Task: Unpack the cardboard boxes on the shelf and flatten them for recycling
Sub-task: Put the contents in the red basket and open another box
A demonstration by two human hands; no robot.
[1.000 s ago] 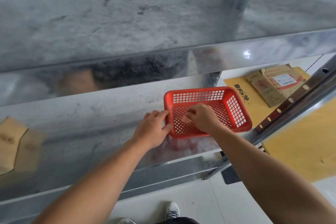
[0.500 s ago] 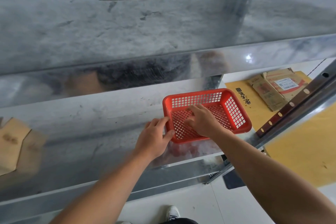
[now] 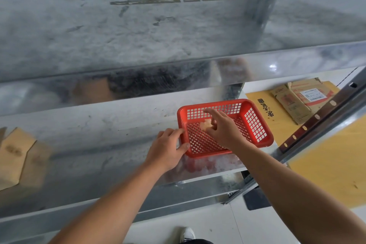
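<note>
We look down on a shiny metal shelf (image 3: 99,134), with a second scuffed metal shelf (image 3: 138,25) above it; a red perforated plastic basket (image 3: 255,125) sits on the lower shelf near its right end, close to the near edge; the left hand (image 3: 168,148) lies against the basket's left wall, fingers relaxed and apart, their tips at the rim and the thumb touching the near-left corner; the right hand (image 3: 223,130) reaches inside the basket, index finger stretched toward the far wall, the other fingers curled; a small pale lump (image 3: 205,125) lies on the basket floor right at those curled fingers, too blurred for us to name, and we cannot tell whether the hand pinches it or merely touches it; flattened brown cardboard boxes (image 3: 297,101), one bearing a white label, lie on a flat yellow sheet (image 3: 267,117) to the far right, beyond the shelf's end; a brown cardboard flap (image 3: 11,156) rests on the shelf at the far left edge; a dark slotted shelf upright (image 3: 320,115) crosses diagonally on the right; a white shoe (image 3: 187,233) stands on the pale floor (image 3: 217,228) below.
</note>
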